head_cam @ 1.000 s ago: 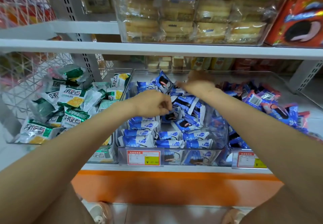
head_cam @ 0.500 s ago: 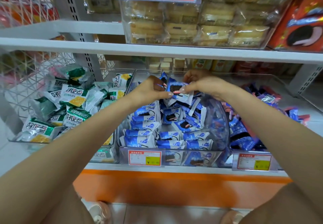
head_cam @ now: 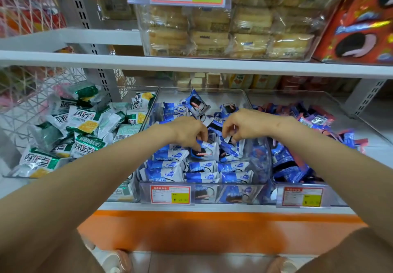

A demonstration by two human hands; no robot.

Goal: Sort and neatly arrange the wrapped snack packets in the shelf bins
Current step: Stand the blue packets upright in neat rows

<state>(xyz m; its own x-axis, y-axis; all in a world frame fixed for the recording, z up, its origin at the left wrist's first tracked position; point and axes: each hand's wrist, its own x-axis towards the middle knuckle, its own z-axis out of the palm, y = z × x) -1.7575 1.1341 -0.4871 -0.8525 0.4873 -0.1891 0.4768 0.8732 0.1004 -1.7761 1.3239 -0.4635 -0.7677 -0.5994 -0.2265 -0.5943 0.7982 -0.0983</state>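
Mid-sort in the clear plastic middle bin (head_cam: 223, 91): the left hand (head_cam: 189, 131) pinches a blue-and-white wrapped snack packet (head_cam: 207, 151) near the bin's centre, and the right hand (head_cam: 244, 124) curls its fingers on a second blue packet (head_cam: 232, 148) just beside. Next, likely, each must be laid flat behind the neat front rows (head_cam: 200, 172).

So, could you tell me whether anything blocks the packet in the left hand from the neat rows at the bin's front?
Nothing visible does: the left hand holds the packet just behind the neat rows, with nothing between them.
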